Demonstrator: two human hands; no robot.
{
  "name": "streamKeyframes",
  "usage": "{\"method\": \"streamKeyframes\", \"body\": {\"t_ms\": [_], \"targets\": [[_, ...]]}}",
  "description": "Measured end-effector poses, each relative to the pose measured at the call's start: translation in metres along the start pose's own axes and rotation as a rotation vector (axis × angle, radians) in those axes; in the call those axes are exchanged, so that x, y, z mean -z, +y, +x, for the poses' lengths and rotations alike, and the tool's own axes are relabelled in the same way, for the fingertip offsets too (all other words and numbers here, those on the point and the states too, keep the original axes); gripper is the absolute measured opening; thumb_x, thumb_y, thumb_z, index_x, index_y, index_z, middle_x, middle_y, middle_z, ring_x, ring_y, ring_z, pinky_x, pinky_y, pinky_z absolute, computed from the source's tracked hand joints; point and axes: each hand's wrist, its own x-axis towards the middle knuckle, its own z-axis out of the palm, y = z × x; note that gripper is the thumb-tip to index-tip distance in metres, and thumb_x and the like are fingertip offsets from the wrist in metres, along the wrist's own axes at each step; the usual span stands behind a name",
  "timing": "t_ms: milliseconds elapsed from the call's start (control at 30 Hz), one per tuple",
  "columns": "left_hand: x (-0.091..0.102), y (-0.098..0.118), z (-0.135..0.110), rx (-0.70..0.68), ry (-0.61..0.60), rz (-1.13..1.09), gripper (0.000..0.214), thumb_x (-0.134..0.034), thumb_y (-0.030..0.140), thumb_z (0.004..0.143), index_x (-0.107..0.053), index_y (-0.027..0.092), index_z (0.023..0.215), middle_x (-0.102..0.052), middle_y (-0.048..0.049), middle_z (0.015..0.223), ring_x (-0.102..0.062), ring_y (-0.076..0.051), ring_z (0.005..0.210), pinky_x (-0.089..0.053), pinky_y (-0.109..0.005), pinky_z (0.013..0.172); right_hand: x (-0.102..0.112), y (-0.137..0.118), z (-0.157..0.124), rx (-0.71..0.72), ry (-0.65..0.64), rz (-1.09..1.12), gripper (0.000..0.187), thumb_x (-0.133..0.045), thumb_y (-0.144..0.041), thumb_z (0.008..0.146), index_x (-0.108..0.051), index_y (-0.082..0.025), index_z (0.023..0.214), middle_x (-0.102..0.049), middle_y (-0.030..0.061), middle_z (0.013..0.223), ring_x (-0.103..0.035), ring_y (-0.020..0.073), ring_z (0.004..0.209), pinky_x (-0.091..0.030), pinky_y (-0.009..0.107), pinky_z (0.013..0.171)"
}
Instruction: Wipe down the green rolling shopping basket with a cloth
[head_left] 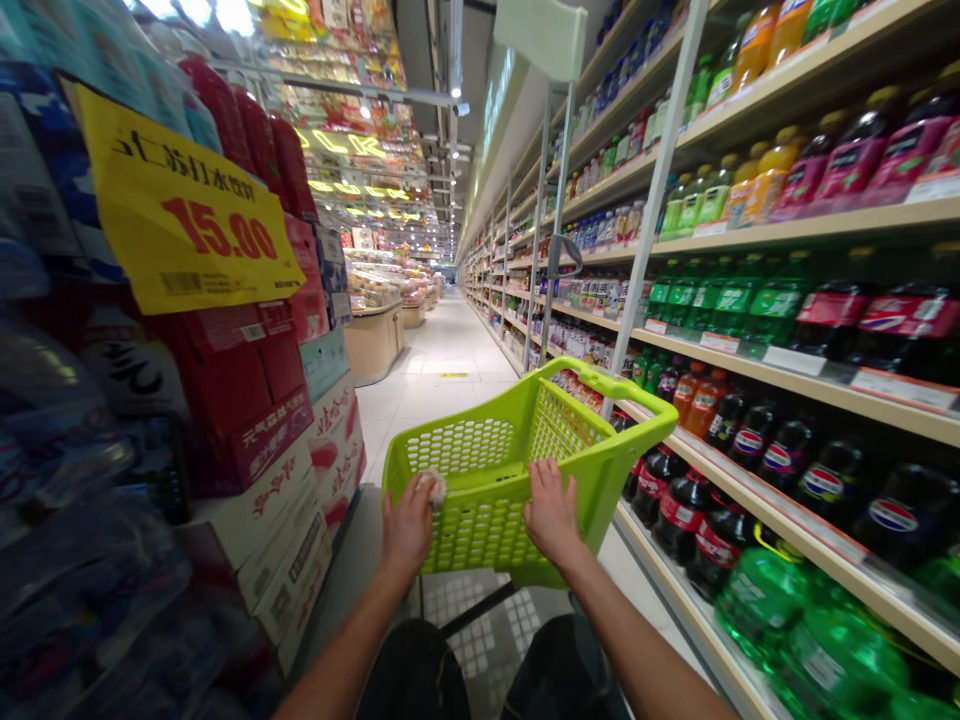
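A lime-green plastic shopping cart [480, 535] with a perforated basket stands right in front of my knees, its handle end toward the right. My left hand [407, 525] is closed on a small crumpled whitish wad, perhaps a tissue [433, 486], at the basket's left corner. The wad touches the top rim there. Farther right along the same near side, my right hand [553, 512] grips the rim, its fingertips over the edge and its thumb apart. The inside of the basket shows only in part.
Shelves of soda bottles [757, 290] line the right side, close to the cart. Stacked drink cartons [277, 510] and a yellow price sign [195, 205] crowd the left. A tiled aisle [450, 345] runs ahead past wooden display bins [375, 340].
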Motion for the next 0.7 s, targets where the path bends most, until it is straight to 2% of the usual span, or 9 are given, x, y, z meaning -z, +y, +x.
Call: {"method": "streamKeyframes", "body": {"t_ms": [133, 200, 267, 433, 500, 567, 700], "targets": [[-0.015, 0.056, 0.017, -0.136, -0.082, -0.099, 0.041, -0.034, 0.007, 0.080, -0.051, 0.019, 0.115, -0.051, -0.0099, 0.129, -0.042, -0.020, 0.122, -0.025, -0.051, 0.105, 0.002, -0.001, -0.002, 0.015, -0.027, -0.031, 0.062, -0.039, -0.014, 0.076, -0.031, -0.008, 0.137, -0.026, 0.0120, 0.144, -0.013, 0.0253, 0.135, -0.012, 0.054, 0.105], [-0.019, 0.075, 0.020, -0.207, -0.129, -0.123, 0.042, -0.034, 0.006, 0.079, -0.051, 0.020, 0.116, -0.050, -0.0087, 0.130, -0.044, -0.019, 0.121, -0.024, -0.052, 0.106, 0.003, 0.000, -0.002, 0.037, -0.038, -0.042, 0.063, -0.039, -0.014, 0.075, -0.029, -0.008, 0.137, -0.026, 0.0113, 0.144, -0.013, 0.0247, 0.134, -0.012, 0.055, 0.105], [-0.018, 0.073, 0.018, -0.220, -0.141, -0.112, 0.043, -0.034, 0.005, 0.079, -0.050, 0.020, 0.116, -0.049, -0.0083, 0.131, -0.045, -0.019, 0.120, -0.021, -0.053, 0.106, 0.004, 0.003, -0.002, 0.042, -0.036, -0.044, 0.063, -0.039, -0.014, 0.075, -0.028, -0.009, 0.138, -0.026, 0.0106, 0.144, -0.013, 0.0241, 0.135, -0.011, 0.055, 0.105], [-0.006, 0.007, 0.001, -0.106, -0.048, -0.018, 0.042, -0.037, 0.007, 0.078, -0.053, 0.021, 0.114, -0.053, -0.0090, 0.126, -0.046, -0.022, 0.119, -0.023, -0.054, 0.106, 0.002, 0.004, 0.001, 0.026, -0.039, -0.022, 0.064, -0.039, -0.014, 0.075, -0.029, -0.009, 0.138, -0.025, 0.0096, 0.145, -0.011, 0.0242, 0.135, -0.011, 0.055, 0.105], [-0.004, -0.005, 0.000, -0.047, -0.014, -0.014, 0.040, -0.037, 0.009, 0.079, -0.054, 0.020, 0.113, -0.055, -0.0093, 0.124, -0.048, -0.023, 0.117, -0.025, -0.053, 0.104, 0.001, 0.002, 0.001, 0.013, -0.050, -0.014, 0.064, -0.039, -0.014, 0.075, -0.029, -0.008, 0.137, -0.025, 0.0100, 0.145, -0.010, 0.0249, 0.135, -0.012, 0.055, 0.105], [-0.007, 0.005, 0.004, -0.046, -0.013, -0.046, 0.038, -0.037, 0.010, 0.079, -0.054, 0.019, 0.112, -0.055, -0.0095, 0.123, -0.047, -0.022, 0.118, -0.026, -0.053, 0.104, 0.002, 0.000, 0.001, 0.003, -0.053, -0.013, 0.063, -0.038, -0.014, 0.075, -0.029, -0.007, 0.137, -0.024, 0.0104, 0.145, -0.010, 0.0254, 0.135, -0.012, 0.055, 0.105], [-0.014, 0.052, 0.016, -0.137, -0.074, -0.126, 0.039, -0.038, 0.008, 0.079, -0.053, 0.019, 0.112, -0.054, -0.0093, 0.125, -0.045, -0.020, 0.120, -0.024, -0.052, 0.105, 0.003, 0.001, -0.001, 0.035, -0.047, -0.031, 0.064, -0.038, -0.014, 0.075, -0.028, -0.008, 0.138, -0.024, 0.0092, 0.145, -0.009, 0.0245, 0.135, -0.013, 0.055, 0.105]]}}
